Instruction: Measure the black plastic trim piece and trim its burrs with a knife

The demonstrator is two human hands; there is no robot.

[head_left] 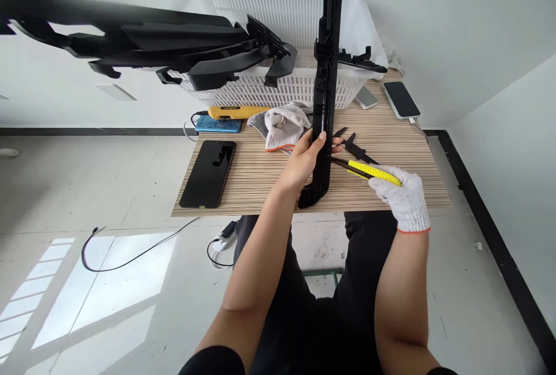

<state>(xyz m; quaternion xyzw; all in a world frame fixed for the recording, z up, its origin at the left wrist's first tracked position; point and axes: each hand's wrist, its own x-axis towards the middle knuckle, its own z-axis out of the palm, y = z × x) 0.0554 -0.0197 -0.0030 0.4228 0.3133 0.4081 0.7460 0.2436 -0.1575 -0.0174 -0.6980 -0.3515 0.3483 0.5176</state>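
Observation:
My bare left hand (pixel 306 158) is wrapped round a long black plastic part (pixel 326 74) that stands upright on the wooden table (pixel 260 178), its foot near the front edge. My right hand (pixel 402 198), in a white knit glove, grips a yellow-handled cutter (pixel 373 172) whose tip points left at the lower section of the part. A black caliper-like tool (pixel 356 146) lies on the table just behind the cutter.
A white mesh basket (pixel 286 80) stands at the back with black plastic parts (pixel 165 45) jutting out to the left. A black phone (pixel 208 173), a spare glove (pixel 282 123), a yellow tool (pixel 232 111), a blue item (pixel 217 126) and another phone (pixel 400 99) lie on the table.

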